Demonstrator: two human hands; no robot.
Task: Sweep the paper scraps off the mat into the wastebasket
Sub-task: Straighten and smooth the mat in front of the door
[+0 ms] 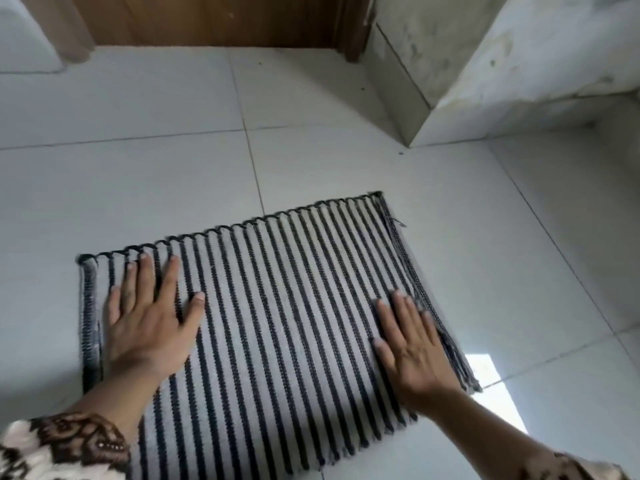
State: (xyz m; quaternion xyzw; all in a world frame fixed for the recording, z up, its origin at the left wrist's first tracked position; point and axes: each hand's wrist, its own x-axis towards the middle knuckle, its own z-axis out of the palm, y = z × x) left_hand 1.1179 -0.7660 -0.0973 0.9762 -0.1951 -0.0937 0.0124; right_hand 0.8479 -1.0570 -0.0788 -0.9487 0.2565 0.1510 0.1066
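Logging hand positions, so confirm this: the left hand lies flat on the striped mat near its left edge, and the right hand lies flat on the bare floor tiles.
One error. In the head view the right hand also lies flat on the striped mat, near its right edge, not on the floor tiles. The left hand is flat near the left edge, as stated.

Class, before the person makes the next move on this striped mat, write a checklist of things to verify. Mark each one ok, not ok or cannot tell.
1. The left hand rests flat on the mat: ok.
2. The right hand rests flat near the mat's right edge: ok.
3. The mat lies flat on the tiled floor: ok.
4. The paper scraps to sweep are located: not ok, none visible.
5. The wastebasket is within sight: not ok, none in view.
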